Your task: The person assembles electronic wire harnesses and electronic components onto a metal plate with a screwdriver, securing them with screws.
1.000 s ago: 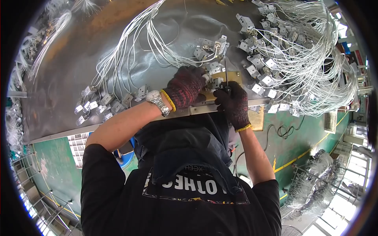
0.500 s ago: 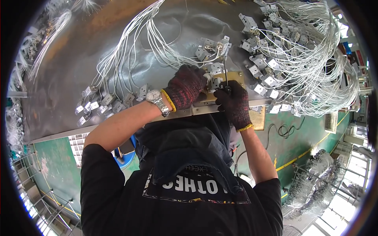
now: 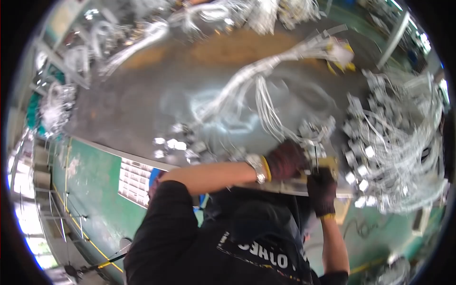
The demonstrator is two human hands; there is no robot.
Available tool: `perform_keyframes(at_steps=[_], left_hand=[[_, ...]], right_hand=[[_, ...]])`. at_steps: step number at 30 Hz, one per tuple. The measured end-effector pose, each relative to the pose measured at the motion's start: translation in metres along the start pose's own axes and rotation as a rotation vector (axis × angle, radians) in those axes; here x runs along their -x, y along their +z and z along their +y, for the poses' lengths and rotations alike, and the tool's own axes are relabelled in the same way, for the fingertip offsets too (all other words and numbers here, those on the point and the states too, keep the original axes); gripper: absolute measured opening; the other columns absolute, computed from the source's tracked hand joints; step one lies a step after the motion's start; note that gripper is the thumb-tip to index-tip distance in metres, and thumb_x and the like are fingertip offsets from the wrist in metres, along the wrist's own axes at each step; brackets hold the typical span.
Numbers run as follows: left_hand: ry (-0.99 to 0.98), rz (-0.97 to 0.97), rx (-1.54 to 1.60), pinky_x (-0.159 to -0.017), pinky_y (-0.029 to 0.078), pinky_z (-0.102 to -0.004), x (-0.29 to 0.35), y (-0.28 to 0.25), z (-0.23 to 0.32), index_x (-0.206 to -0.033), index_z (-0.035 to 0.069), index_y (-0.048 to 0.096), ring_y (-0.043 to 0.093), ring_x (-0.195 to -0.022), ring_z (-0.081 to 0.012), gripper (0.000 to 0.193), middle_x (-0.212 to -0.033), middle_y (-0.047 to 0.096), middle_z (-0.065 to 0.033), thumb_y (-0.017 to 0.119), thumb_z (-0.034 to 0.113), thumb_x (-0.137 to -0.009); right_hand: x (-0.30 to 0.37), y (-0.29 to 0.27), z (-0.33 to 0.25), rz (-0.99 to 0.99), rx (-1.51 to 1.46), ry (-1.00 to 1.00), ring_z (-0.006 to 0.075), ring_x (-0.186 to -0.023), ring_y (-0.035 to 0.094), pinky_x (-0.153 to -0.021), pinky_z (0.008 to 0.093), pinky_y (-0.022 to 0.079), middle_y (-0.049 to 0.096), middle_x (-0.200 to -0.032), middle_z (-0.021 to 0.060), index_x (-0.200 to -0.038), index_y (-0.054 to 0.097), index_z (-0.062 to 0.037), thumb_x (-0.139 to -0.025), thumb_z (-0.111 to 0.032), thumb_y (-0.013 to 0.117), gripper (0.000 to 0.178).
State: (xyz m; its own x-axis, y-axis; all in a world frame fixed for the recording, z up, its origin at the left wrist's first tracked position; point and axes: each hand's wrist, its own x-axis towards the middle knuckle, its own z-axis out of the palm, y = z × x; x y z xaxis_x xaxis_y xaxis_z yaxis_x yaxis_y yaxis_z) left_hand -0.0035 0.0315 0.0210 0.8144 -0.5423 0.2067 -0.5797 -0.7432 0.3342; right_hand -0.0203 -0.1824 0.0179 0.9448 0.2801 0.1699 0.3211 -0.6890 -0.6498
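My left hand, in a dark red-black knitted glove with a yellow cuff, is closed at a small metal bracket by the table's near edge. My gloved right hand is wrapped round a screwdriver, whose thin dark shaft points away from me beside the bracket. Under both hands lies a brass-coloured plate. Just beyond them sit several brackets with white wires running off across the table. The picture is blurred, so the fingertips and the screwdriver's tip are unclear.
A big heap of wired metal brackets covers the right of the metal table. More brackets lie left of my left hand. A long wire bundle stretches to the far right, and further bundles line the far edge.
My view has swung, so the table and both hands appear lower and further right, and the far edge shows. Both hands stay at the plate, the right one still holding the screwdriver.
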Motion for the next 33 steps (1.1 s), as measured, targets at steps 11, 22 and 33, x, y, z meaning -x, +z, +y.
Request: perform_keyframes(at_steps=[11, 22, 33], left_hand=[[-0.028, 0.094, -0.071, -0.08, 0.055, -0.0478, -0.014, 0.017, -0.008, -0.11, 0.009, 0.067, 0.07, -0.093, -0.0366, 0.032, -0.103, 0.071, -0.0145, 0.069, 0.027, -0.083], [0.032, 0.185, -0.126, -0.073, 0.055, -0.0463, -0.02, 0.025, 0.014, -0.101, 0.011, 0.069, 0.071, -0.088, -0.0341, 0.024, -0.092, 0.07, -0.0124, 0.066, 0.028, -0.084], [-0.051, 0.046, -0.061, -0.074, 0.052, -0.0453, -0.023, 0.008, -0.004, -0.094, 0.011, 0.072, 0.069, -0.082, -0.0317, 0.034, -0.082, 0.07, -0.0132, 0.073, 0.042, -0.079]], right_hand=[[-0.006, 0.001, -0.023, 0.005, -0.043, -0.174, 0.0392, -0.068, 0.067, -0.06, 0.0455, 0.051, 0.067, -0.075, 0.0178, -0.098, 0.067, -0.0077, -0.089, -0.012, 0.069, 0.01], [0.009, -0.019, -0.019, -0.128, -0.126, -0.056, 0.0356, -0.077, 0.071, -0.067, 0.0419, 0.054, 0.07, -0.085, 0.0173, -0.107, 0.069, -0.0067, -0.088, -0.011, 0.071, 0.019], [0.01, -0.067, 0.006, -0.249, -0.348, 0.063, 0.0054, -0.069, 0.062, -0.054, 0.0237, 0.05, 0.07, -0.102, 0.0042, -0.135, 0.06, -0.0039, -0.096, -0.001, 0.064, 0.039]])
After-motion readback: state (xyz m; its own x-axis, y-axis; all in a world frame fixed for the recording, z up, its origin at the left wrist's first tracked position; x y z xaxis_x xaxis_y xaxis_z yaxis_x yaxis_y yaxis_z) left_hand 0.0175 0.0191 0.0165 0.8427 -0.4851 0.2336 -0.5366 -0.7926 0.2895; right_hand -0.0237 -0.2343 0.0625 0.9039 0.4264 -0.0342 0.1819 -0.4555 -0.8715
